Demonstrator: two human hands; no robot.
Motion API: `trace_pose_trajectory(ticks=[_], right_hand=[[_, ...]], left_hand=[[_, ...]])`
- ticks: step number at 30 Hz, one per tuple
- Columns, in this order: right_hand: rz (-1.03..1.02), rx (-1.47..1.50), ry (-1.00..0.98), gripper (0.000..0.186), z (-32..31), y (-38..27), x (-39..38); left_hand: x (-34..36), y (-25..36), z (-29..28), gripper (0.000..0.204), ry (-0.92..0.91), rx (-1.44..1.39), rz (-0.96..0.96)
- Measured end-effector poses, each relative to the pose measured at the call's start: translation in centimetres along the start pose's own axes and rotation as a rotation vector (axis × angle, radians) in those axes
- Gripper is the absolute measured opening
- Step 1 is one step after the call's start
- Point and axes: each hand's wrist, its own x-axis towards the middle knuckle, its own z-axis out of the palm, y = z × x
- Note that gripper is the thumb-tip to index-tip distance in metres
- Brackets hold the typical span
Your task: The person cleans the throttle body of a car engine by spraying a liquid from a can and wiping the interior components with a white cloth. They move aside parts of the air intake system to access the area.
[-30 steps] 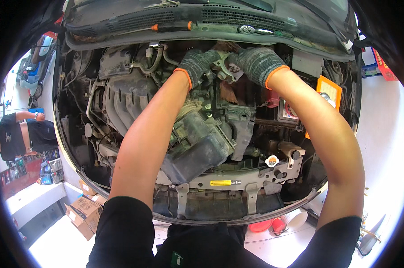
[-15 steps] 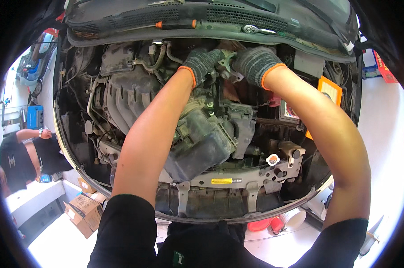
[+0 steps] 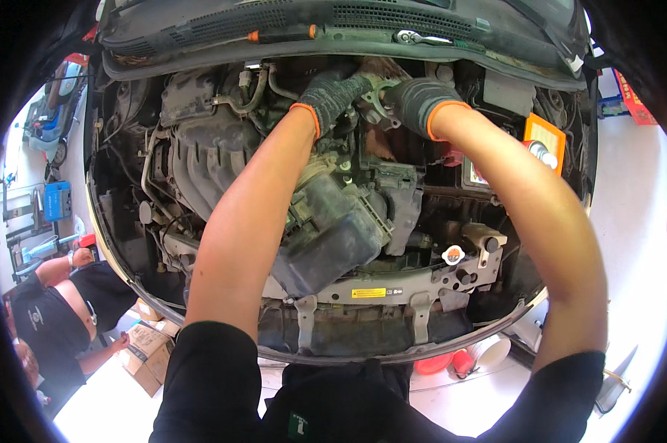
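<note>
Both my hands wear dark grey knit gloves with orange cuffs and reach deep into the back of a car's engine bay. A silvery metal flanged part [image 3: 378, 97] with a curved edge sits between them. My left hand [image 3: 329, 101] is closed on its left side, and my right hand [image 3: 417, 105] grips it from the right; most fingertips are hidden. Behind and below the part shows a reddish-brown cloth [image 3: 381, 144]. Nearer to me are a black plastic housing [image 3: 329, 255] and, to the left, the ribbed intake manifold [image 3: 208, 159].
An orange-handled screwdriver [image 3: 283, 35] and a ratchet [image 3: 422, 38] lie on the cowl above the hands. An orange-framed air filter [image 3: 555, 140] and a spray can [image 3: 544, 155] are by my right forearm. At left, another person [image 3: 56, 314] is near cardboard boxes [image 3: 145, 354].
The metal part has turned slightly between my hands. My view has shifted a little. The other person has moved nearer to the boxes, with a hand reaching to them.
</note>
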Motion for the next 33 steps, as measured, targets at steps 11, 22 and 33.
trace_pose_trajectory(ticks=[11,22,33], right_hand=[[-0.071,-0.078,-0.307,0.028,1.9,1.6,2.5],[0.453,2.375,-0.252,0.014,3.9,1.5,-6.2],[0.715,1.055,0.547,0.043,2.8,0.0,-7.7]], left_hand=[[2.1,-1.8,0.1,0.059,-0.015,0.148,-0.020],[0.9,-1.5,-0.6,0.047,0.014,-0.077,0.014],[0.4,-0.6,-0.4,0.040,0.001,-0.145,-0.130]])
